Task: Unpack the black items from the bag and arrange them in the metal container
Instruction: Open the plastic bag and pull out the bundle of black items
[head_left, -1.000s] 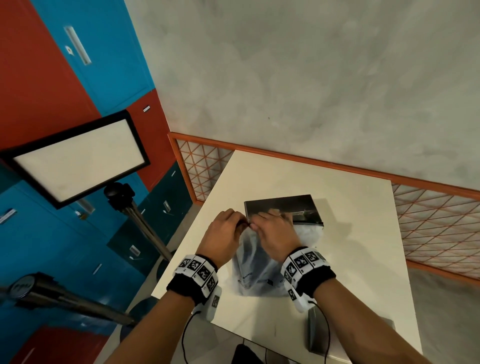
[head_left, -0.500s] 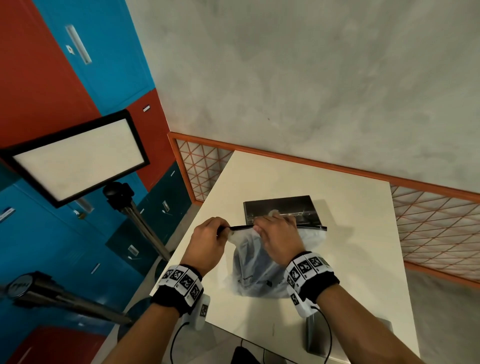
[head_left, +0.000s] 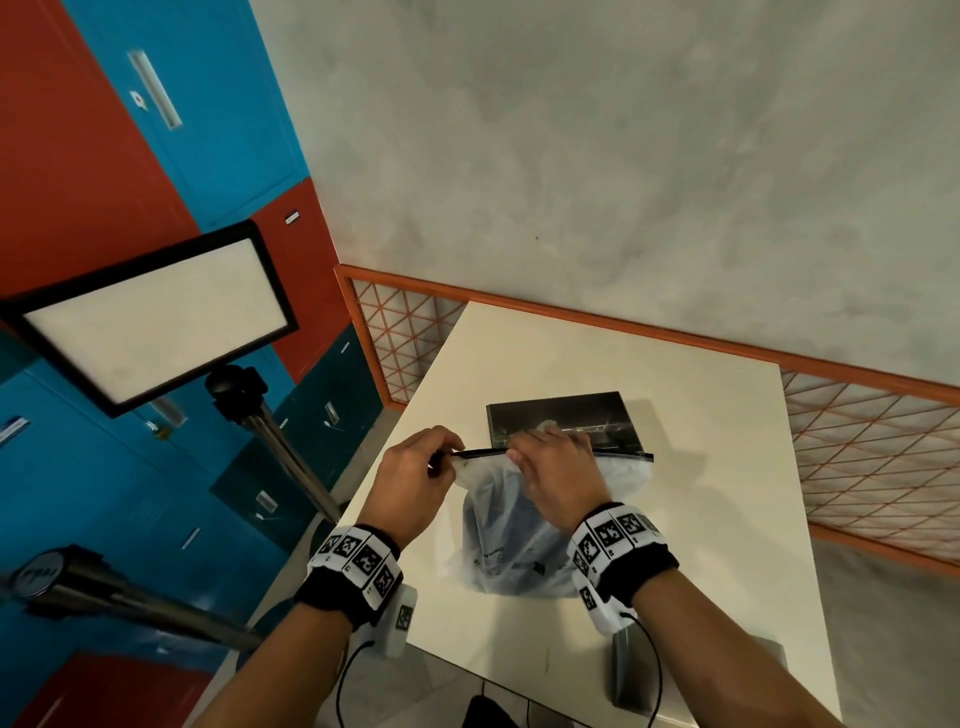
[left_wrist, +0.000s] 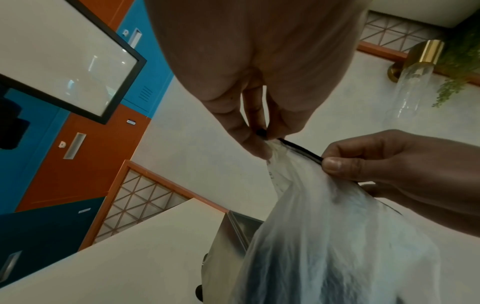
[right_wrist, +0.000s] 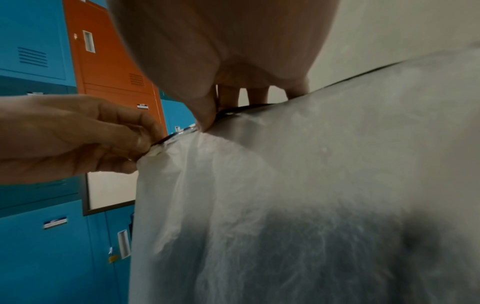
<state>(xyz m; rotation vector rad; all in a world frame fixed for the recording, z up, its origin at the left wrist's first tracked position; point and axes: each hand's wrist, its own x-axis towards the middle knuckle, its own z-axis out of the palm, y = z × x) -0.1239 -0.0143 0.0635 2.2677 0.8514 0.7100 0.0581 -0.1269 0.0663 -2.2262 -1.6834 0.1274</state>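
A frosted plastic zip bag (head_left: 511, 535) with a black zip strip (head_left: 621, 455) stands on the white table (head_left: 701, 509), held up by both hands. Dark contents show dimly through its lower half (right_wrist: 324, 257). My left hand (head_left: 415, 475) pinches the left end of the strip (left_wrist: 262, 133). My right hand (head_left: 558, 470) pinches the strip a little further right, thumb in front (right_wrist: 205, 121). The metal container (head_left: 563, 418) lies just behind the bag, its corner visible in the left wrist view (left_wrist: 228, 230).
A framed light panel (head_left: 150, 317) on a tripod (head_left: 280, 441) stands left of the table. Blue and orange lockers (head_left: 104, 156) fill the left side. An orange lattice rail (head_left: 872, 457) runs behind the table. A dark flat object (head_left: 628, 670) lies at the table's near edge.
My hands have moved apart: the left hand slid leftward along the zip strip, which now stretches taut between the two hands. The bag's top stands spread wider.
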